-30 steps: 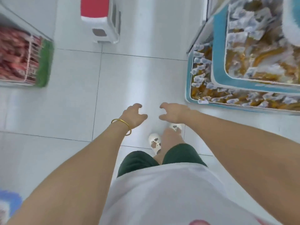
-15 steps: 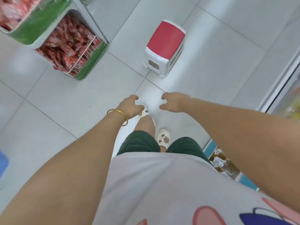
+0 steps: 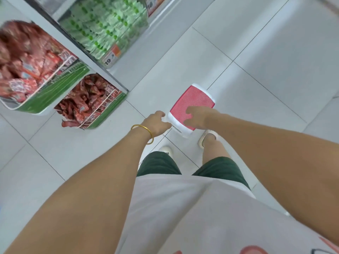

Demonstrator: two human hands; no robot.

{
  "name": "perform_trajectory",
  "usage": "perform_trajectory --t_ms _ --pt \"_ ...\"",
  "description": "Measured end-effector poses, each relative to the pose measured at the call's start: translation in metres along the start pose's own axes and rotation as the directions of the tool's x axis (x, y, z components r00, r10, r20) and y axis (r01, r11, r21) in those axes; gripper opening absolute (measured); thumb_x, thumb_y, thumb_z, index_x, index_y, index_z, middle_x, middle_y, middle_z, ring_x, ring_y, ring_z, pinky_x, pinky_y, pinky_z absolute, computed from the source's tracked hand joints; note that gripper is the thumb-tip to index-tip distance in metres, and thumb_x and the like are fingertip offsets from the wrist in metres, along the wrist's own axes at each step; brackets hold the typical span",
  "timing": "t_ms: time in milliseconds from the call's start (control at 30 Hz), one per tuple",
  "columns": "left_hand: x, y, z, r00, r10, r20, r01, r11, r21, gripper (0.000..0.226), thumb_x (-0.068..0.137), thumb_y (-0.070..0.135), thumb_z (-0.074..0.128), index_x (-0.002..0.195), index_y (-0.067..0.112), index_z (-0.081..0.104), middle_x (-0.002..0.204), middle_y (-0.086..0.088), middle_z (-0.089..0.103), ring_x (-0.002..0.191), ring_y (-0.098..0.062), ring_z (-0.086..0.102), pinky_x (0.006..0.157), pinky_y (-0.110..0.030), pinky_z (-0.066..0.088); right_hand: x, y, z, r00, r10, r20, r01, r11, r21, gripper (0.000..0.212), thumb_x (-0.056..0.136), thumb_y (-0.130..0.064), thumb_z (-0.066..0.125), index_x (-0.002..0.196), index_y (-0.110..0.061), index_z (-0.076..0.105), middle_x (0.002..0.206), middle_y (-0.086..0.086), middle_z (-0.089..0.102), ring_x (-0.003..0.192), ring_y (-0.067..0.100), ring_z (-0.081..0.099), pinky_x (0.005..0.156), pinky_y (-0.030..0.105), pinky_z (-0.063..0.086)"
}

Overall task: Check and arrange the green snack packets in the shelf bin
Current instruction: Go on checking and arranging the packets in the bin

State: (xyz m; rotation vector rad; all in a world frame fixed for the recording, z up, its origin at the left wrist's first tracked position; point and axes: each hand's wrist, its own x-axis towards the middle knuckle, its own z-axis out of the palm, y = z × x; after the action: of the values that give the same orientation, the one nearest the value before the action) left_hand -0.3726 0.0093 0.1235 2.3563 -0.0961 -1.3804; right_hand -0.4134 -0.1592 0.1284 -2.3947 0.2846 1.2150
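- Closest to me, at six o'clock, a white shirt [image 3: 183, 208] fills the bottom of the view, and dark green shorts [image 3: 157, 164] show past its hem.
- Both bare forearms stretch away toward twelve o'clock. The left wrist wears a gold bangle [image 3: 145, 132].
- The left hand [image 3: 156, 123] hangs with its fingers loosely curled and grasps nothing that I can see. Its fingertips overlap the white corner of a stool [image 3: 194, 99], but I cannot tell whether they touch it.
- The right hand [image 3: 199, 117] is slack as well, fingers apart and empty, in front of the stool's red top.
- The left shoe [image 3: 166, 149] and the right shoe [image 3: 207, 138], both pale, stand on the white tiled floor [image 3: 275, 70], just on my side of the stool.
- The stool sits at twelve o'clock, red perforated seat on a white body.
- At nine o'clock from the hands, a low wire-fronted bin holds red packets [image 3: 86, 101]. A larger heap of red packs [image 3: 23, 61] lies at ten o'clock, blurred.
- Farthest off, at eleven o'clock, the green snack packets [image 3: 104, 24] are piled in a clear shelf bin [image 3: 145, 21], well apart from both hands. An orange and white price tag [image 3: 111, 55] sits on its near corner.
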Motion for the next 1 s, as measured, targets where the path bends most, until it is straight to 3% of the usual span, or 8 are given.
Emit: perform_trajectory --t_ms 67,200,367,667,867,1000 --pt "0.033 0.033 -0.018 1.000 -0.018 -0.024 0.017 0.999 -0.040 0.058 0.092 0.029 0.053 0.144 0.017 0.031 0.147 -0.012 0.037 0.133 -0.027 0.038 0.105 -0.037 0.034 0.028 0.016 -0.045 1.000 -0.013 0.013 0.014 0.999 -0.052 0.051 0.094 -0.039 0.044 0.141 -0.021 0.035 0.139 0.004 0.045 0.113 0.025 0.050 0.090 0.034 0.042" --pt "0.083 0.093 -0.053 0.994 -0.042 -0.097 0.027 0.987 -0.156 0.057 0.092 0.029 0.053 0.143 0.018 0.032 0.146 -0.011 0.037 0.133 -0.026 0.038 0.103 -0.036 0.035 0.079 0.044 -0.128 0.999 -0.042 0.030 0.047 0.985 -0.166 0.050 0.093 -0.037 0.044 0.139 -0.020 0.036 0.139 0.003 0.044 0.122 0.026 0.047 0.093 0.033 0.041" --pt "0.115 0.127 -0.093 0.993 -0.068 -0.100 0.041 0.967 -0.253 0.057 0.091 0.029 0.053 0.143 0.018 0.032 0.147 -0.008 0.037 0.133 -0.024 0.038 0.103 -0.034 0.036 0.117 0.045 -0.202 0.995 -0.060 0.077 0.078 0.963 -0.256 0.046 0.092 -0.039 0.047 0.134 -0.022 0.039 0.132 0.002 0.049 0.117 0.026 0.050 0.091 0.033 0.041" --pt "0.197 0.098 -0.235 0.989 -0.087 -0.122 0.050 0.959 -0.280 0.057 0.092 0.030 0.052 0.144 0.018 0.031 0.147 -0.011 0.035 0.130 -0.027 0.041 0.102 -0.034 0.036 0.232 -0.044 -0.297 0.994 -0.081 0.076 0.097 0.963 -0.251 0.053 0.092 -0.042 0.048 0.141 -0.029 0.033 0.141 0.000 0.043 0.122 0.026 0.046 0.087 0.031 0.036" --pt "0.230 0.072 -0.315 0.981 -0.104 -0.164 0.042 0.937 -0.347 0.057 0.094 0.030 0.052 0.145 0.020 0.030 0.150 -0.008 0.033 0.133 -0.025 0.039 0.100 -0.030 0.035 0.297 -0.109 -0.340 0.986 -0.159 0.051 0.167 0.963 -0.214 0.051 0.092 -0.041 0.049 0.139 -0.026 0.036 0.133 0.002 0.050 0.113 0.024 0.051 0.080 0.027 0.036" --pt "0.260 0.064 -0.333 0.958 -0.128 -0.256 0.027 0.931 -0.364 0.055 0.094 0.029 0.053 0.144 0.018 0.032 0.149 -0.009 0.036 0.132 -0.026 0.039 0.105 -0.032 0.035 0.342 -0.132 -0.361 0.964 -0.255 0.075 0.266 0.914 -0.306 0.050 0.093 -0.041 0.048 0.139 -0.024 0.036 0.134 0.001 0.050 0.120 0.024 0.048 0.089 0.031 0.039"
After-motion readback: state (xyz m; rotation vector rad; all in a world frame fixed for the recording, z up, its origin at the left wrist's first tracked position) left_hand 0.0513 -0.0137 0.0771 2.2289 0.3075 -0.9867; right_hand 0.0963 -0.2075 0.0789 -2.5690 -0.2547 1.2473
